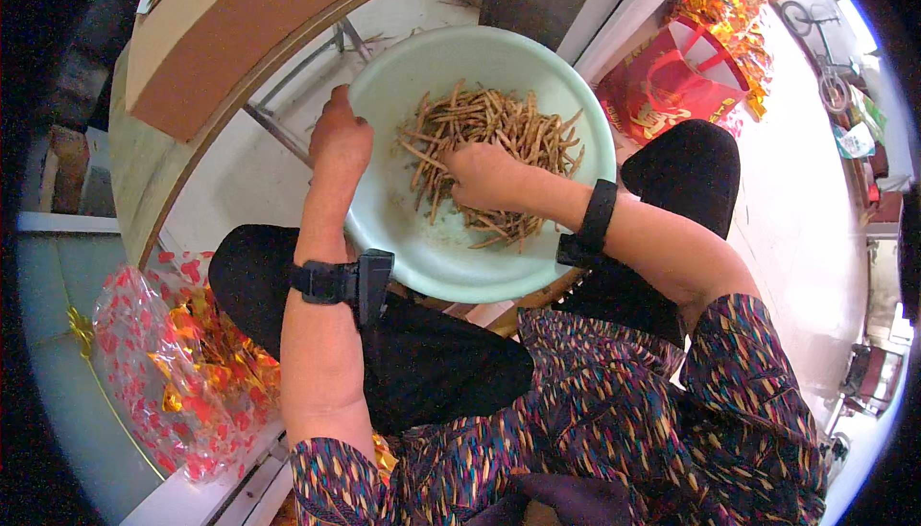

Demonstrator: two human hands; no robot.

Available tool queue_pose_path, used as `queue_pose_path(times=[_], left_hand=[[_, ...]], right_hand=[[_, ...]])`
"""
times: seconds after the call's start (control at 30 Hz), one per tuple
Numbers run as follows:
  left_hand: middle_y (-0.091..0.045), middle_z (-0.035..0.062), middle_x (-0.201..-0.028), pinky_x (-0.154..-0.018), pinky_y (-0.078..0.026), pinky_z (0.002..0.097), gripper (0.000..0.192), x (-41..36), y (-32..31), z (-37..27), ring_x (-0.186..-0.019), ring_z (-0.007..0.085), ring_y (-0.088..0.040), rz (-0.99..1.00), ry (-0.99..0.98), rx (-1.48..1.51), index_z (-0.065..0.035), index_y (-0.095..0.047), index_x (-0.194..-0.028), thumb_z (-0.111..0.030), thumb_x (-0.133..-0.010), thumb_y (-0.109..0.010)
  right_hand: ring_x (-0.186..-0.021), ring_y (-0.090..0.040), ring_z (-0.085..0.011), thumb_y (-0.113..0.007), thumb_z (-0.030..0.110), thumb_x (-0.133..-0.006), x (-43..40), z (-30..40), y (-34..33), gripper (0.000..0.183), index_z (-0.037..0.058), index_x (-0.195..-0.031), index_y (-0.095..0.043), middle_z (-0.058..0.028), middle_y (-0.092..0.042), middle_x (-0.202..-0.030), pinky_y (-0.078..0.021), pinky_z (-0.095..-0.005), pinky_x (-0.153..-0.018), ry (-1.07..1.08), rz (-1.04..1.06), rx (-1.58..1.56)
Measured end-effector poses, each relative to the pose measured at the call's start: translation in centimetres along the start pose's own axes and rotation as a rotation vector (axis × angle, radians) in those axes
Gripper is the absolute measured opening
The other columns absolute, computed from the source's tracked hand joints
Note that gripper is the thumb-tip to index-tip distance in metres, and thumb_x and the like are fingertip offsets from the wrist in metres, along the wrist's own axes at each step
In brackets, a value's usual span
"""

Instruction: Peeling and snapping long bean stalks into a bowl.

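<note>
A wide pale green plastic basin (pixel 496 278) stands before me between my knees. Inside lies a heap of long, dry brown bean pods (pixel 496 119), with small dark bits scattered on the basin floor. My left hand (pixel 341 134) is at the basin's left rim, its thumb over the edge and its other fingers partly hidden. In the heap, my right hand (pixel 483 175) has its fingers curled around some pods, one of which sticks out to the left. Its fingertips are hidden from above. Black straps with small dark devices sit on both forearms.
Beyond the basin on the left, a cardboard box (pixel 252 37) rests on a round tabletop (pixel 144 181). A red paper bag (pixel 673 87) stands at the upper right, by gold wrapping (pixel 727 8). Clear red-patterned plastic wrap (pixel 180 382) lies at lower left. A bicycle (pixel 820 51) is farther off.
</note>
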State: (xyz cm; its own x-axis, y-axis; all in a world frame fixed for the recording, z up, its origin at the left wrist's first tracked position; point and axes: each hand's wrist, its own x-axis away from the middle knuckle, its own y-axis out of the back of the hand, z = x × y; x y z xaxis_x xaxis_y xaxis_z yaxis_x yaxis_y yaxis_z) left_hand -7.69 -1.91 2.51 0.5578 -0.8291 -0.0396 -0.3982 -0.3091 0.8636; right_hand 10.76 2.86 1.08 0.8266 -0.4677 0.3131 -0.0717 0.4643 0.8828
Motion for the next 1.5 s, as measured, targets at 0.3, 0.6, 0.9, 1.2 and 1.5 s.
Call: queue_pose_path(times=[0.3,0.6,0.9,1.2,1.5], left_hand=[[-0.051,0.0188,-0.102,-0.075,-0.042,0.0422,0.036,-0.3,-0.3,0.4,-0.092,0.0337,-0.051,0.005,-0.021,-0.010,-0.0054,-0.039,-0.109,-0.009,-0.073,-0.045],[-0.050,0.0170,-0.104,-0.076,-0.043,0.0412,0.036,-0.2,-0.3,0.4,-0.092,0.0318,-0.052,0.024,0.006,-0.025,-0.0053,-0.039,-0.108,-0.016,-0.074,-0.048],[-0.051,0.0177,-0.102,-0.075,-0.044,0.0413,0.042,0.2,0.5,-0.4,-0.091,0.0318,-0.053,0.050,0.016,-0.020,-0.0039,-0.037,-0.110,-0.018,-0.074,-0.050],[-0.051,0.0170,-0.102,-0.073,-0.044,0.0408,0.039,0.1,0.4,-0.4,-0.090,0.0314,-0.054,0.053,0.037,-0.025,-0.0045,-0.039,-0.107,-0.020,-0.074,-0.051],[-0.050,0.0164,-0.102,-0.074,-0.044,0.0410,0.038,0.3,0.3,-0.4,-0.090,0.0319,-0.054,0.035,0.025,-0.034,-0.0036,-0.039,-0.106,-0.021,-0.074,-0.051]], right_hand=[[-0.072,-0.056,-0.0360,-0.054,0.016,-0.064,-0.5,1.1,-1.7,0.024,-0.0048,-0.076,-0.053,-0.0226,-0.056,-0.072,-0.0438,-0.0420,-0.068,0.114,-0.149,-0.125],[-0.051,-0.049,-0.0167,-0.055,0.021,-0.067,-1.1,2.3,1.0,0.020,0.0009,-0.071,-0.056,-0.0083,-0.051,-0.057,-0.0384,-0.0287,-0.047,0.026,0.098,-0.604],[-0.046,-0.041,-0.0083,-0.049,0.019,-0.074,-2.0,0.7,1.8,0.017,0.0033,-0.074,-0.056,-0.0005,-0.046,-0.053,-0.0305,-0.0218,-0.041,-0.002,0.183,-0.904],[-0.070,-0.056,-0.0333,-0.048,0.027,-0.074,-3.1,0.3,-1.5,0.033,-0.0034,-0.083,-0.056,-0.0215,-0.056,-0.071,-0.0438,-0.0382,-0.066,0.104,-0.013,-0.138],[-0.072,-0.057,-0.0342,-0.052,0.025,-0.068,-3.1,1.9,-3.4,0.029,-0.0024,-0.077,-0.058,-0.0209,-0.057,-0.074,-0.0461,-0.0407,-0.065,-0.140,0.023,-0.131]])
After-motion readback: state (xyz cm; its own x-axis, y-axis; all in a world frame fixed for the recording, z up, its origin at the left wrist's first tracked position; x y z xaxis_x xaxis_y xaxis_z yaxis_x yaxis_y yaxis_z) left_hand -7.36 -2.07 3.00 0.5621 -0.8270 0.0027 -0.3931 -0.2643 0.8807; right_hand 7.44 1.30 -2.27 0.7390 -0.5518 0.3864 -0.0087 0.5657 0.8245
